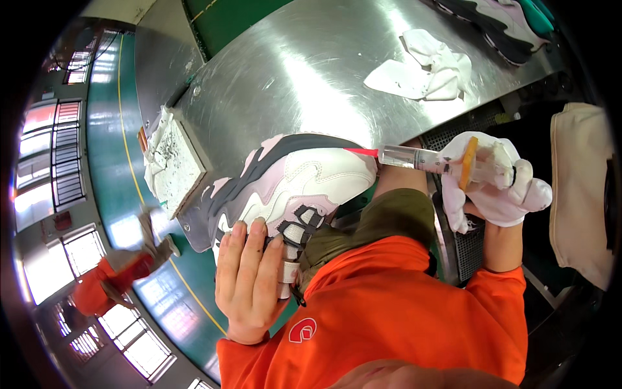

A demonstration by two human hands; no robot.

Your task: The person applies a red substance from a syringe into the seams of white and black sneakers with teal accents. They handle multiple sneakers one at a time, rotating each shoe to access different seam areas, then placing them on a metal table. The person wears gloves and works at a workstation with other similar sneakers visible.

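Observation:
A white sneaker [315,174] with pale pink panels, dark laces and a black-and-pink sole lies on its side at the near edge of the metal table. My bare left hand [248,288] grips it near the ankle opening, fingers laid over the upper, thumb hidden. In a white glove, my right hand [495,185] is closed around a clear syringe [409,157] with a yellowish flange. Its red tapered tip [361,152] meets the seam between upper and sole near the toe; whether it presses there I cannot tell.
On the metal table [249,84] lies a crumpled white cloth [427,68], with another sneaker [495,26] at the far right. A smudged white pad [175,162] sits at the left end. Beyond it, a person in orange [107,282] is on the green floor. Beige fabric [581,188] hangs at right.

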